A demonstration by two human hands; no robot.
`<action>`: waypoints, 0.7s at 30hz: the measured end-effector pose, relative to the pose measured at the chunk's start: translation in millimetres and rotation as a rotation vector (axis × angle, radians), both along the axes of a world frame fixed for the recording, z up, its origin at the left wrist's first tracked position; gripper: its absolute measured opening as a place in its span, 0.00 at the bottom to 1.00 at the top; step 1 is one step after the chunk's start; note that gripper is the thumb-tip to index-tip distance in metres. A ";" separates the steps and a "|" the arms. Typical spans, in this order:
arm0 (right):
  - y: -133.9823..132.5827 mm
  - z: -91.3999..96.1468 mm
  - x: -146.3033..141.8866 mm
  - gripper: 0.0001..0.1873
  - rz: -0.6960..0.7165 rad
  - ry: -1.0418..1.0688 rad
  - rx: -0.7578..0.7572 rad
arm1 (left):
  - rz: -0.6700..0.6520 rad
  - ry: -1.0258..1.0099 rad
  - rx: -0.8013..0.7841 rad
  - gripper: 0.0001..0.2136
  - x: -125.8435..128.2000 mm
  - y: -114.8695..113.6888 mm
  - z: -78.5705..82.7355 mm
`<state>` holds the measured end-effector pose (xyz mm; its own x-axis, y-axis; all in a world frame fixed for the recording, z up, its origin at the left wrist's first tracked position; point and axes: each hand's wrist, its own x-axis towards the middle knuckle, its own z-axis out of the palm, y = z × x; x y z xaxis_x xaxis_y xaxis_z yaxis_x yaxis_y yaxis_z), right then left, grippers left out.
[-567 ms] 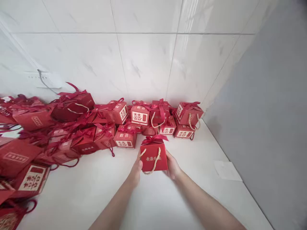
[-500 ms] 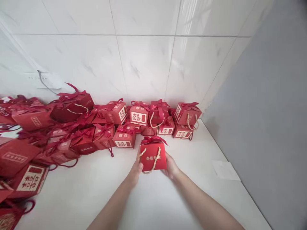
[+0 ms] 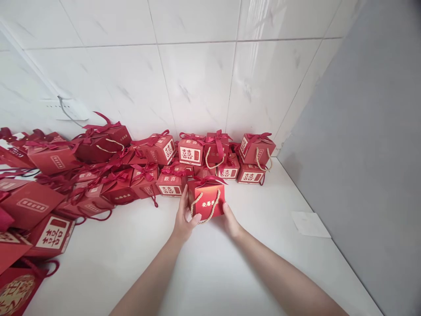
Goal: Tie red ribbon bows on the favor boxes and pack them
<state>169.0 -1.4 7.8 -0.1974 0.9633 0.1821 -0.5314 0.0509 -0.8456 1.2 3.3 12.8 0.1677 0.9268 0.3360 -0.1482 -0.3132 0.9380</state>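
Between my two hands is a red gift box [image 3: 210,202] with gold lettering, a twisted cream rope handle and a dark red ribbon bow on top. My left hand [image 3: 184,221] grips its left side, the thumb over the lower front near the handle. On the other side, my right hand [image 3: 232,219] is closed against the right face, with most of its fingers hidden behind the box. Just behind stand similar boxes, among them a gift box [image 3: 171,183] at the left with a white label and another gift box [image 3: 228,168] at the right.
Many red boxes are piled along the left, such as a large gift box [image 3: 52,235]. A stacked pair, topped by a rope-handled box [image 3: 257,151], stands at the back right. White paper [image 3: 311,224] lies by the grey panel [image 3: 358,153]. A tiled wall [image 3: 197,87] closes the back.
The held box has turned so its left side shows more, and it sits a little nearer the back row. My left thumb has shifted onto its front. The view has moved slightly.
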 end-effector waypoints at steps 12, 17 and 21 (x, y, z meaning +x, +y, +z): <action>28.1 -16.4 12.9 0.17 0.046 0.282 -0.411 | -0.011 0.218 0.053 0.32 1.6 -12.6 -4.0; 26.7 -14.8 17.1 0.12 0.076 0.284 -0.450 | 0.064 0.331 0.151 0.28 4.0 -7.8 -3.6; 25.3 -15.3 17.6 0.14 0.065 0.304 -0.416 | -0.004 0.300 0.180 0.31 3.5 -4.9 -5.3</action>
<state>186.6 23.9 -7.5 -0.2572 0.9538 -0.1551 -0.7473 -0.2981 -0.5938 4.7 -1.6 7.5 0.2875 0.8564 0.4289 0.1245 -0.4774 0.8698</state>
